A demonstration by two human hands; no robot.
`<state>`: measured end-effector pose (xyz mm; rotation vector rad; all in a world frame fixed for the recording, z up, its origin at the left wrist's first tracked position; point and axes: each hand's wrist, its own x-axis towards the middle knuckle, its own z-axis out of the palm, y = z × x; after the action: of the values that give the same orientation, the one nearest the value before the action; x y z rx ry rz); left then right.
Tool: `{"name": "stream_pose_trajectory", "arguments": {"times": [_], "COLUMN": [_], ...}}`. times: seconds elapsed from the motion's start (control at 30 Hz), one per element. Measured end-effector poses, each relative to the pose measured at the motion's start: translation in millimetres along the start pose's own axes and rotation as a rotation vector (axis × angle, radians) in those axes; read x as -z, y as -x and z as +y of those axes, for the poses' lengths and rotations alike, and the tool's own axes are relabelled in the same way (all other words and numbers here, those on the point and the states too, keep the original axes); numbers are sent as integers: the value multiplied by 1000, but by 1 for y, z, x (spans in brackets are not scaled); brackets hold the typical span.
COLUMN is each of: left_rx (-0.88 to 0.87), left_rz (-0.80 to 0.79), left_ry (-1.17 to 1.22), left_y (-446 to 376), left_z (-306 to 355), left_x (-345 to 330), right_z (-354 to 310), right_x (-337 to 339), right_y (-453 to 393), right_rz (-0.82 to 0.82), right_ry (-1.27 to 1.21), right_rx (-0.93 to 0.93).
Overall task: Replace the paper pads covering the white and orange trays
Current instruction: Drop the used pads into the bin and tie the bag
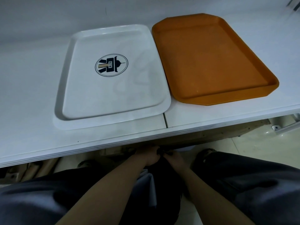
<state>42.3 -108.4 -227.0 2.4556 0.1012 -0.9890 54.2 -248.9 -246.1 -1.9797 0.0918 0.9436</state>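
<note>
White table carries the bare white tray and orange tray, beyond both hands. Left hand and right hand, below its edge, pinch something dark; each grip's hold is unclear. Judged: old pads discarded; next, fetch fresh ones.

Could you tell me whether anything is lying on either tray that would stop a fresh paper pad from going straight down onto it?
Nothing visible does. The white tray and the orange tray both lie bare on the table.
</note>
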Motion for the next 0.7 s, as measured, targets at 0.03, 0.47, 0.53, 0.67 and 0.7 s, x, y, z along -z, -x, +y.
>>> {"name": "stream_pose_trajectory", "arguments": {"times": [0.03,0.47,0.53,0.67,0.7], "left_rx": [-8,32,57,92,104], "left_rz": [1,393,426,450,437], "left_ry": [10,-112,-178,-156,-154], "left_y": [1,46,58,75,80], "left_z": [0,0,-4,-13,-16], "left_x": [1,9,9,8,7], "right_z": [-2,-21,-22,-23,-25], "right_x": [0,-8,-6,-1,-1], "right_y": [2,51,60,72,76], "right_rz": [-7,369,369,350,335], "right_ry": [-11,507,544,587,596], "right_rx": [43,621,610,540,528]}}
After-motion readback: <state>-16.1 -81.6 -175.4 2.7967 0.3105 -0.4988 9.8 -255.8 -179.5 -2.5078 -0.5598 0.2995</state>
